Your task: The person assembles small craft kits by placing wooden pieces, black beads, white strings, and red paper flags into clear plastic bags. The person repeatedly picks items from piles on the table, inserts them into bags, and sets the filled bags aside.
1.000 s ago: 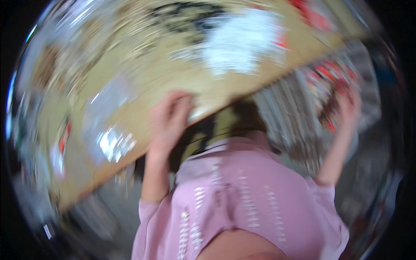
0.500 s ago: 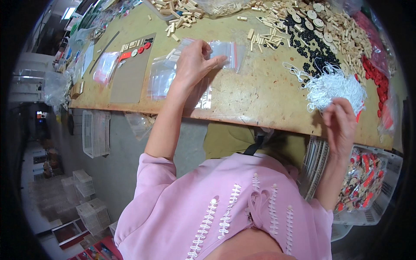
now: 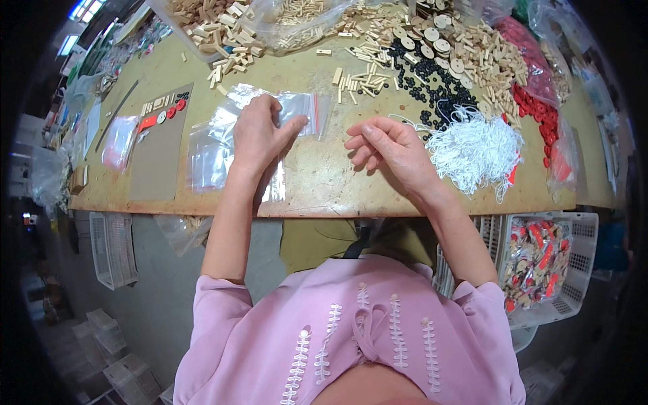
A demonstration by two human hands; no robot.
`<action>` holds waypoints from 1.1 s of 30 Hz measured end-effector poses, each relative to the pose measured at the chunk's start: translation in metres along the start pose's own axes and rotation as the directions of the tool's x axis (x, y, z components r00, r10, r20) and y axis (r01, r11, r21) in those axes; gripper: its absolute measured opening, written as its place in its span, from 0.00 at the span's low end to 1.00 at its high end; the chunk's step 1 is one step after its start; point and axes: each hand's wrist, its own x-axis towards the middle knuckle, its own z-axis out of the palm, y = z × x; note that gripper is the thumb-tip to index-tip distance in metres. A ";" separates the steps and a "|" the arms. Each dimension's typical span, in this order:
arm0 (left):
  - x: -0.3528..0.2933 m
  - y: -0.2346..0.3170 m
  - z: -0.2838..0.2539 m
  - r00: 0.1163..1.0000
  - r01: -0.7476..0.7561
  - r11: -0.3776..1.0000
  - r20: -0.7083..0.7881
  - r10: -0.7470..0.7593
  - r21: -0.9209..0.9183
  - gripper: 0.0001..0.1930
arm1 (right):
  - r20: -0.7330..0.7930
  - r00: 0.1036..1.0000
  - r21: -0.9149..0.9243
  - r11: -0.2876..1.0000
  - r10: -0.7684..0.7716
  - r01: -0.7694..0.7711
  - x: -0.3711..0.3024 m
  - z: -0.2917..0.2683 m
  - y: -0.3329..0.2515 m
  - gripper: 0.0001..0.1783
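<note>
1. Closest to me there's a white plastic basket (image 3: 567, 270) under the table edge on the person's right, full of red and tan bits.
2. Left hand (image 3: 260, 135) lies flat on a stack of clear zip bags (image 3: 223, 145) near the front edge of the worktable (image 3: 317, 189), fingers spread and pressing on the top bag, not really gripping it.
3. Right hand (image 3: 391, 152) hovers just above the bare tabletop, fingers loosely curled with the tips pinched together. Can't tell if something tiny is in there.
4. Those bags look feather-light, floppy and slick, so I'd guess they slide off each other easily. Best hold is probably the stiffer zip strip at the top, pinched by one corner.
5. Just right of that hand: a fluffy heap of white string (image 3: 476, 148).
6. Further back: black beads (image 3: 439, 94), red discs (image 3: 536, 111), wooden sticks (image 3: 358, 77) scattered all over.
</note>
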 end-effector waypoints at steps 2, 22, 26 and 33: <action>0.002 -0.005 0.008 0.994 -0.111 0.992 0.009 0.111 0.053 0.11 | 0.007 1.000 -0.024 1.000 -0.006 0.006 0.003 0.000 -0.003 0.16; -0.028 0.050 -0.013 0.925 -0.377 0.897 -0.129 0.356 -0.229 0.06 | 0.042 0.999 0.030 0.999 -0.016 0.015 0.006 0.022 -0.009 0.07; -0.040 0.068 -0.008 0.984 -0.133 0.784 0.014 0.178 -0.607 0.09 | 0.036 0.999 0.105 0.994 -0.035 0.031 0.009 0.017 -0.007 0.08; -0.048 0.076 -0.006 0.992 -0.004 0.772 0.093 0.082 -0.636 0.07 | 0.034 0.996 0.139 0.988 -0.079 0.073 0.008 0.014 -0.003 0.09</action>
